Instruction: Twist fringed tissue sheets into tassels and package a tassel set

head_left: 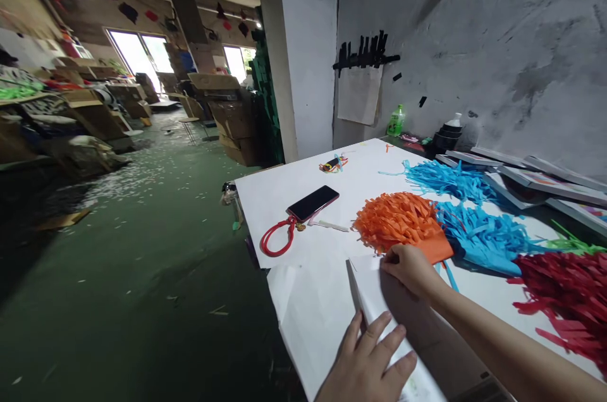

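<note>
A long white folded paper or card piece [374, 291] lies at the table's near edge; I cannot tell if it is a box or a folded sheet. My left hand [370, 354] rests on its near part with the fingers spread. At its far end, my right hand [408, 268] pinches the corner between thumb and curled fingers. Just beyond the right hand sits an orange fringed tissue-paper bundle [401, 219]. Blue fringed paper [488, 231] lies to its right, and a dark red fringed bundle [564, 294] is beside my right forearm.
On the white table [303, 288] lie a phone [313, 202] with a red wrist loop [263, 241], a pale pen-like stick [332, 225] and a small multicoloured bundle [333, 164]. Flat boxes [545, 177], a green bottle [395, 121] and a black container [447, 138] stand near the wall.
</note>
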The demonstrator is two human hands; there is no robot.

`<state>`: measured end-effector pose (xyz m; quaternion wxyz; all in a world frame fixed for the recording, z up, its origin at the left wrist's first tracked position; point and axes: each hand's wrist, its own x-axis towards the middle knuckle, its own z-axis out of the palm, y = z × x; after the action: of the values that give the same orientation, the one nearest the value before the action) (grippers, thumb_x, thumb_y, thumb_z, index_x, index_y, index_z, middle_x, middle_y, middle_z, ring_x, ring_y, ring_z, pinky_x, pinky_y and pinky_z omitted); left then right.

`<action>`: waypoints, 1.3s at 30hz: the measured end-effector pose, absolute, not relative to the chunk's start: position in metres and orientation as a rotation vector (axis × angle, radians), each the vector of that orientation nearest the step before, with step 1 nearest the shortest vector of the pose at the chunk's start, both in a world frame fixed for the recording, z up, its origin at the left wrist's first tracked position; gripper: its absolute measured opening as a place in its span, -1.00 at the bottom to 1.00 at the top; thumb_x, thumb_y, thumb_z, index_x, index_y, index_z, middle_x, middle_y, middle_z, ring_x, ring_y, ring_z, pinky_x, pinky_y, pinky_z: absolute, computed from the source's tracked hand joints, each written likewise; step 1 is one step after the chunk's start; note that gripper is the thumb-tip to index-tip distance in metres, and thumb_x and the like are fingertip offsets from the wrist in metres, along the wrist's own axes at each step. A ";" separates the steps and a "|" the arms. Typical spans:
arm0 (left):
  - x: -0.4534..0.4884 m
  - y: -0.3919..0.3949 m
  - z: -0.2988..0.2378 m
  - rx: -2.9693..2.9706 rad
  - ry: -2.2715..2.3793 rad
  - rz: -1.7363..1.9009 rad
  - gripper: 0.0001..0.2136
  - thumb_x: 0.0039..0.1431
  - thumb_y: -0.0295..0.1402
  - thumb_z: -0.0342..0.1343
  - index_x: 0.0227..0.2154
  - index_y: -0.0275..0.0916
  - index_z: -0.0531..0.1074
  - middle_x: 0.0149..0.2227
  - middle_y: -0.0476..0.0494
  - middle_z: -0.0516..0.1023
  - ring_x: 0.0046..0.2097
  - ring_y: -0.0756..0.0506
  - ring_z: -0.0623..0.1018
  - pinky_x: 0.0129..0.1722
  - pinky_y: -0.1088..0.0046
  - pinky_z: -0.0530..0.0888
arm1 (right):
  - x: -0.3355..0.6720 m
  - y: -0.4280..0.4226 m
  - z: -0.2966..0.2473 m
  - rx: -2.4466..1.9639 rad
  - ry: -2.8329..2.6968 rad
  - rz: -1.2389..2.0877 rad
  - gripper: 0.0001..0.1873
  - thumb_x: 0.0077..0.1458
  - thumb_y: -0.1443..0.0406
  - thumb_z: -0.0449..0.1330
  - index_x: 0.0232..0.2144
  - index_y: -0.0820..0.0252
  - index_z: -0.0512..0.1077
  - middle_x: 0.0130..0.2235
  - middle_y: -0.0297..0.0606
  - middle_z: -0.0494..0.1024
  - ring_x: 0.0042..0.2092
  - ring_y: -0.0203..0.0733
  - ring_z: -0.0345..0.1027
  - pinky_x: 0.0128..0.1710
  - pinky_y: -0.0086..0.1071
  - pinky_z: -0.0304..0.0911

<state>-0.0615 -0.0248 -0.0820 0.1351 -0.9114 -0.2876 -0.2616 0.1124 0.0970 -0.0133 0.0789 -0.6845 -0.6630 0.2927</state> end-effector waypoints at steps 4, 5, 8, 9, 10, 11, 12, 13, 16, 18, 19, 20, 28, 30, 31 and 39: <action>-0.062 -0.024 -0.072 -2.686 -0.817 -0.847 -0.75 0.42 -0.32 -0.03 0.06 -0.15 0.44 0.05 -0.12 0.62 0.17 -0.24 0.49 0.23 0.20 0.24 | 0.112 0.097 -0.008 -2.084 -2.106 0.644 -0.77 0.28 0.17 0.22 -0.19 0.24 0.48 -0.20 -0.28 0.55 -0.20 -0.22 0.48 -0.17 -0.25 0.43; -0.062 -0.025 -0.070 -2.691 -0.820 -0.862 -0.75 0.43 -0.30 -0.03 0.05 -0.16 0.44 0.04 -0.12 0.62 0.16 -0.24 0.49 0.23 0.20 0.23 | 0.113 0.097 -0.007 -2.096 -2.123 0.584 -0.76 0.28 0.17 0.23 -0.13 0.24 0.47 -0.16 -0.26 0.55 -0.16 -0.19 0.48 -0.11 -0.19 0.42; -0.060 -0.025 -0.072 -2.668 -0.815 -0.887 -0.71 0.44 -0.22 -0.07 0.05 -0.16 0.45 0.08 -0.12 0.59 0.17 -0.23 0.47 0.25 0.21 0.19 | 0.114 0.095 -0.005 -2.145 -2.151 0.450 -0.63 0.26 0.15 0.23 0.03 0.23 0.39 -0.08 -0.21 0.53 -0.08 -0.10 0.47 -0.03 -0.07 0.39; -0.059 -0.025 -0.074 -2.639 -0.818 -0.914 -0.71 0.45 -0.21 -0.09 0.04 -0.15 0.46 0.08 -0.11 0.59 0.17 -0.22 0.46 0.26 0.21 0.18 | 0.114 0.094 -0.004 -2.158 -2.162 0.437 -0.59 0.26 0.13 0.23 0.05 0.23 0.38 -0.07 -0.20 0.53 -0.06 -0.09 0.47 -0.02 -0.05 0.38; -0.057 -0.025 -0.077 -2.604 -0.824 -0.952 -0.70 0.45 -0.21 -0.10 0.02 -0.14 0.47 0.07 -0.09 0.59 0.17 -0.20 0.46 0.27 0.21 0.16 | 0.113 0.094 -0.004 -2.164 -2.180 0.441 -0.58 0.25 0.10 0.24 0.05 0.23 0.39 -0.07 -0.19 0.53 -0.06 -0.08 0.46 -0.01 -0.04 0.37; -0.056 -0.025 -0.081 -2.571 -0.832 -0.990 -0.70 0.45 -0.19 -0.10 0.00 -0.13 0.48 0.04 -0.07 0.61 0.17 -0.19 0.45 0.29 0.21 0.14 | 0.113 0.095 -0.005 -2.162 -2.199 0.461 -0.56 0.24 0.09 0.24 0.04 0.23 0.39 -0.06 -0.18 0.53 -0.05 -0.07 0.46 0.00 -0.03 0.37; -0.054 -0.025 -0.084 -2.549 -0.839 -1.017 -0.70 0.44 -0.16 -0.09 -0.02 -0.12 0.49 0.01 -0.05 0.62 0.18 -0.18 0.44 0.30 0.20 0.11 | 0.112 0.096 -0.005 -2.153 -2.220 0.496 -0.56 0.24 0.09 0.25 0.04 0.23 0.39 -0.05 -0.18 0.52 -0.04 -0.07 0.46 0.00 -0.03 0.37; -0.054 -0.025 -0.086 -2.543 -0.847 -1.025 -0.69 0.43 -0.12 -0.07 -0.03 -0.11 0.50 -0.01 -0.03 0.62 0.18 -0.18 0.43 0.31 0.20 0.10 | 0.112 0.097 -0.005 -2.138 -2.240 0.547 -0.57 0.24 0.10 0.26 0.04 0.22 0.40 -0.04 -0.18 0.52 -0.04 -0.08 0.46 -0.01 -0.04 0.38; -0.055 -0.025 -0.085 -2.604 -0.842 -0.942 -0.58 0.37 0.04 -0.06 0.00 -0.12 0.49 0.03 -0.04 0.60 0.21 -0.18 0.40 0.31 0.21 0.13 | 0.117 0.103 -0.004 -2.101 -2.250 0.765 -0.64 0.27 0.17 0.24 0.04 0.21 0.40 -0.05 -0.22 0.52 -0.12 -0.15 0.48 -0.12 -0.16 0.45; -0.058 -0.026 -0.080 -2.658 -0.833 -0.857 -0.52 0.34 0.10 -0.08 0.04 -0.13 0.47 0.10 -0.06 0.56 0.23 -0.19 0.39 0.28 0.21 0.19 | 0.122 0.106 -0.003 -2.101 -2.215 0.915 -0.67 0.29 0.20 0.23 0.04 0.21 0.39 -0.09 -0.24 0.53 -0.20 -0.22 0.49 -0.23 -0.26 0.47; -0.060 -0.026 -0.076 -2.681 -0.829 -0.818 -0.50 0.34 0.11 -0.08 0.05 -0.13 0.47 0.12 -0.07 0.55 0.23 -0.19 0.38 0.27 0.22 0.22 | 0.125 0.107 -0.002 -2.103 -2.191 0.977 -0.68 0.29 0.21 0.22 0.04 0.21 0.39 -0.10 -0.24 0.53 -0.23 -0.25 0.48 -0.27 -0.30 0.47; -0.061 -0.026 -0.073 -2.702 -0.826 -0.783 -0.49 0.34 0.11 -0.09 0.06 -0.14 0.46 0.14 -0.08 0.54 0.23 -0.20 0.38 0.26 0.23 0.24 | 0.127 0.108 -0.001 -2.103 -2.167 1.027 -0.68 0.30 0.21 0.22 0.04 0.21 0.39 -0.11 -0.25 0.53 -0.26 -0.27 0.48 -0.29 -0.32 0.47; -0.063 -0.029 -0.063 -2.767 -0.854 -0.740 -0.48 0.33 0.11 -0.09 0.05 -0.17 0.46 0.15 -0.10 0.54 0.23 -0.21 0.40 0.20 0.23 0.33 | 0.134 0.111 -0.012 -2.094 -1.995 1.130 -0.70 0.34 0.15 0.16 -0.02 0.23 0.40 -0.24 -0.31 0.53 -0.38 -0.34 0.43 -0.42 -0.42 0.42; -0.062 -0.029 -0.063 -2.773 -0.857 -0.740 -0.49 0.34 0.10 -0.10 0.06 -0.17 0.46 0.15 -0.09 0.54 0.23 -0.21 0.41 0.19 0.23 0.34 | 0.134 0.111 -0.016 -2.080 -1.987 1.110 -0.70 0.33 0.15 0.16 -0.03 0.23 0.41 -0.25 -0.32 0.52 -0.40 -0.36 0.42 -0.43 -0.43 0.41; -0.062 -0.029 -0.062 -2.773 -0.857 -0.742 -0.49 0.35 0.10 -0.10 0.06 -0.16 0.46 0.15 -0.09 0.54 0.23 -0.21 0.41 0.19 0.23 0.35 | 0.134 0.111 -0.017 -2.070 -1.986 1.096 -0.71 0.34 0.15 0.16 -0.04 0.24 0.41 -0.26 -0.33 0.52 -0.41 -0.36 0.42 -0.44 -0.43 0.41; -0.064 -0.027 -0.067 -2.783 -0.861 -0.780 -0.48 0.32 0.11 -0.08 0.10 -0.15 0.44 0.18 -0.09 0.52 0.24 -0.22 0.41 0.19 0.20 0.37 | 0.156 0.095 -0.002 -2.009 -2.019 0.664 -0.72 0.32 0.17 0.16 -0.03 0.22 0.38 -0.26 -0.33 0.50 -0.31 -0.26 0.42 -0.25 -0.29 0.38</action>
<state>-0.0636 -0.0272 -0.0665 0.0630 -0.9209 -0.2851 -0.2581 0.1562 0.0948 -0.0019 0.1084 -0.6829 -0.6863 0.2256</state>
